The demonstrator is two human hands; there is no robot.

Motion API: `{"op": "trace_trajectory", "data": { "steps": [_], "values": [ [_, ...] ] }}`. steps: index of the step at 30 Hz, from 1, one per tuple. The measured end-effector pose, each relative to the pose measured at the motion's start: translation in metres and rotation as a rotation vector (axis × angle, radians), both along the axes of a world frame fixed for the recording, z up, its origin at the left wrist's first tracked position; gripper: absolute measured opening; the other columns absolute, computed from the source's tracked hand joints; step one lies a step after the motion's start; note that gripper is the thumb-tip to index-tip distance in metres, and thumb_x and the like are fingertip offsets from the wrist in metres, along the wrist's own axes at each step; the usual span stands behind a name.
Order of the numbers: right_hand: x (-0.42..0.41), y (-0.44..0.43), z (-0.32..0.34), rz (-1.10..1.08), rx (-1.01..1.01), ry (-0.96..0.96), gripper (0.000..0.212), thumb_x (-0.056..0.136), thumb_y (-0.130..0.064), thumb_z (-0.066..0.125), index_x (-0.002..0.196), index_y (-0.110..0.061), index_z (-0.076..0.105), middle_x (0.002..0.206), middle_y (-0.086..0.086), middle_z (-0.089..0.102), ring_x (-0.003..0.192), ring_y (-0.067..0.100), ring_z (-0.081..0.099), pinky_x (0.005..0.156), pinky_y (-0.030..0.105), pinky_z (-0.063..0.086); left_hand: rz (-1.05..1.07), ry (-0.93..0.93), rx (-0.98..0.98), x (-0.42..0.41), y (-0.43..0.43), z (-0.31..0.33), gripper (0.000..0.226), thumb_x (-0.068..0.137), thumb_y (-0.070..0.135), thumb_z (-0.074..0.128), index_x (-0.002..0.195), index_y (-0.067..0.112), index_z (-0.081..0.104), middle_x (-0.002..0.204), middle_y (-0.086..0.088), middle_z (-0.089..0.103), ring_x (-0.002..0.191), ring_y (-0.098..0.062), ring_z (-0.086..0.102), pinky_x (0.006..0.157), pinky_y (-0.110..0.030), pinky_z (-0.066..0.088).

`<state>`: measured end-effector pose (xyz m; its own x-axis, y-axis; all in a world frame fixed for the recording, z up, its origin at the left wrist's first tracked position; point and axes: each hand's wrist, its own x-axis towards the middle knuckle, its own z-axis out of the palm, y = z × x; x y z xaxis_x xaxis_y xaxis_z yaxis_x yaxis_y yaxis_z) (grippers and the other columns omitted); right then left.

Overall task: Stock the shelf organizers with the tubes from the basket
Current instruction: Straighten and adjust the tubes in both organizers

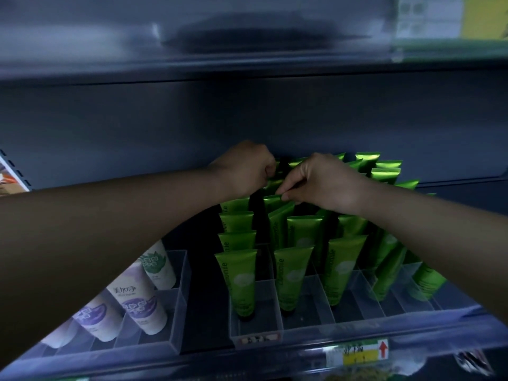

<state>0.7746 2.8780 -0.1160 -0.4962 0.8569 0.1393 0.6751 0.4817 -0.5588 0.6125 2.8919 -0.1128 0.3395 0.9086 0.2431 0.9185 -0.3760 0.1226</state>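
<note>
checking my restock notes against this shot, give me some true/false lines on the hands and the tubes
1. The left hand and the right hand are both at the back rows of the green tubes. True.
2. The green tubes lie flat. False: they stand upright in a clear organizer.
3. To the left, white and purple tubes sit in a separate organizer. True.
4. The right hand is empty, fingers straight. False: its fingers pinch the top of a green tube.
5. A basket stands beside the organizers. False: no basket is in view.
</note>
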Motion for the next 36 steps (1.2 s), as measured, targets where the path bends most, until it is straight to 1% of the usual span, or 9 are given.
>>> {"op": "trace_trajectory", "data": {
  "steps": [6,11,14,18,22,26,31,34,36],
  "values": [
    [0.004,0.0,0.003,0.04,-0.068,0.003,0.017,0.081,-0.006,0.069,0.097,-0.011,0.074,0.068,-0.014,0.062,0.051,-0.008,0.055,0.051,0.0,0.037,-0.008,0.0,-0.002,0.0,-0.002,0.001,0.02,0.078,0.008,0.066,0.097,0.012,0.071,0.1,-0.005,0.07,0.093,-0.018,0.062,0.076,-0.023,0.046],
    [0.009,-0.002,0.007,0.061,-0.066,-0.08,0.028,0.083,-0.001,0.064,0.11,-0.01,0.069,0.083,-0.014,0.063,0.071,-0.007,0.055,0.065,-0.003,0.04,-0.004,-0.011,-0.029,0.001,-0.006,0.004,0.022,0.078,0.007,0.066,0.098,0.013,0.072,0.1,-0.005,0.071,0.095,-0.018,0.064,0.082,-0.027,0.05],
    [0.012,-0.003,0.01,0.044,-0.074,-0.06,0.033,0.083,0.005,0.061,0.114,-0.005,0.066,0.105,0.002,0.067,0.094,0.006,0.06,0.086,0.011,0.045,-0.004,-0.011,-0.039,0.002,-0.009,0.009,0.023,0.078,0.006,0.065,0.099,0.011,0.072,0.102,-0.006,0.071,0.097,-0.018,0.064,0.084,-0.029,0.05],
    [0.02,-0.008,0.017,0.011,-0.038,0.003,0.03,0.083,0.005,0.061,0.11,-0.006,0.068,0.102,0.006,0.069,0.098,0.016,0.064,0.095,0.027,0.048,-0.013,0.002,-0.039,0.003,-0.016,0.018,0.026,0.08,0.006,0.063,0.104,0.01,0.07,0.107,-0.008,0.07,0.102,-0.022,0.063,0.088,-0.032,0.049],
    [0.031,-0.018,0.025,-0.01,0.021,0.011,0.022,0.082,-0.001,0.065,0.099,-0.013,0.072,0.095,0.003,0.072,0.088,0.009,0.066,0.089,0.022,0.05,-0.016,-0.034,-0.026,0.005,-0.027,0.029,0.027,0.079,0.006,0.063,0.104,0.011,0.069,0.104,-0.006,0.071,0.099,-0.021,0.064,0.087,-0.031,0.049],
    [0.04,-0.031,0.031,-0.037,0.079,0.0,0.014,0.08,-0.011,0.07,0.088,-0.022,0.073,0.079,-0.009,0.07,0.077,0.004,0.063,0.079,0.019,0.049,0.004,-0.085,0.004,0.009,-0.042,0.038,0.019,0.079,0.011,0.065,0.097,0.015,0.071,0.099,-0.001,0.072,0.096,-0.017,0.064,0.081,-0.021,0.046],
    [0.037,-0.046,0.024,-0.039,0.109,-0.084,0.012,0.077,-0.018,0.074,0.087,-0.024,0.075,0.064,-0.025,0.057,0.063,-0.01,0.054,0.058,0.0,0.037,0.02,-0.125,-0.101,0.014,-0.059,0.034,0.012,0.078,0.014,0.071,0.089,0.013,0.072,0.092,0.003,0.072,0.089,-0.011,0.063,0.068,-0.014,0.038],
    [0.032,-0.052,0.017,-0.03,0.136,-0.131,0.015,0.076,-0.019,0.074,0.091,-0.021,0.075,0.063,-0.024,0.054,0.061,-0.011,0.05,0.056,-0.003,0.036,0.017,-0.103,-0.195,0.017,-0.064,0.028,0.015,0.077,0.018,0.073,0.091,0.013,0.073,0.093,0.003,0.071,0.086,-0.007,0.062,0.069,-0.019,0.042],
    [0.03,-0.054,0.014,-0.015,0.16,-0.174,0.017,0.077,-0.018,0.073,0.094,-0.019,0.075,0.07,-0.016,0.059,0.065,-0.006,0.051,0.058,0.002,0.036,0.017,-0.069,-0.211,0.019,-0.065,0.024,0.019,0.077,0.02,0.073,0.095,0.013,0.073,0.096,0.003,0.072,0.088,-0.009,0.063,0.069,-0.019,0.042]
  ]
}}
